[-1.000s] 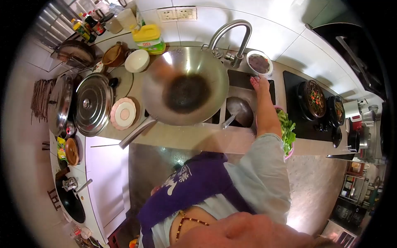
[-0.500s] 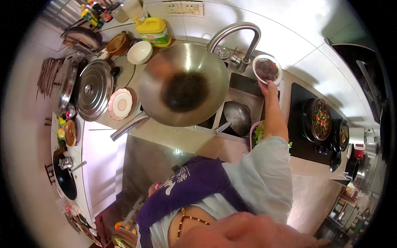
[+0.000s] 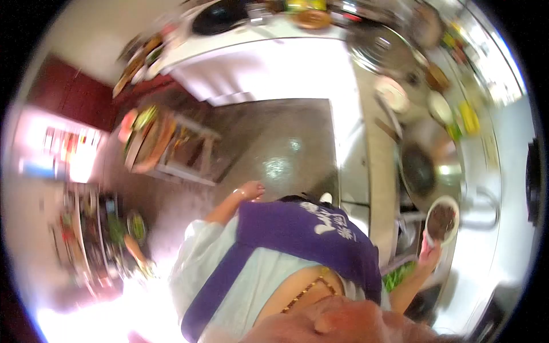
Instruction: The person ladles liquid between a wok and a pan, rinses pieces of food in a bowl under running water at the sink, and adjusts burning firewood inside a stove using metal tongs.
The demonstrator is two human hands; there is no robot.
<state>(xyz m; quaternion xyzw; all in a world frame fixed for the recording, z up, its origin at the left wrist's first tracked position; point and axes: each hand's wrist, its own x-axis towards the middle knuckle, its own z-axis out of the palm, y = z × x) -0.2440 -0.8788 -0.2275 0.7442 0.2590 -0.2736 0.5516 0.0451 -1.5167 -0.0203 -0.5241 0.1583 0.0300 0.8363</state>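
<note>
My right hand (image 3: 430, 255) holds a white bowl (image 3: 444, 199) by its near rim, above the counter by the sink. Dark brown pieces of food (image 3: 441, 223), with a little red at the edge, lie in the bowl. Just beyond it sits a large metal wok (image 3: 448, 150) with a darkened bottom. My left hand (image 3: 250, 190), with a bracelet at its wrist, hangs over the floor away from the counter. Its fingers are loosely curled and I see nothing in them, though the picture is somewhat blurred.
The faucet (image 3: 490, 210) stands beside the bowl. Leafy greens (image 3: 400, 278) lie below my right forearm. Farther along the counter are a pink-rimmed dish (image 3: 391, 94) and a pot lid (image 3: 374, 46). A wooden stool (image 3: 171, 151) is on the floor. What looks like another person's arm (image 3: 135, 251) is at left.
The view has swung left, so the counter now lies at the right and the floor shows. My right hand still holds the bowl. My left hand has come into clear view.
</note>
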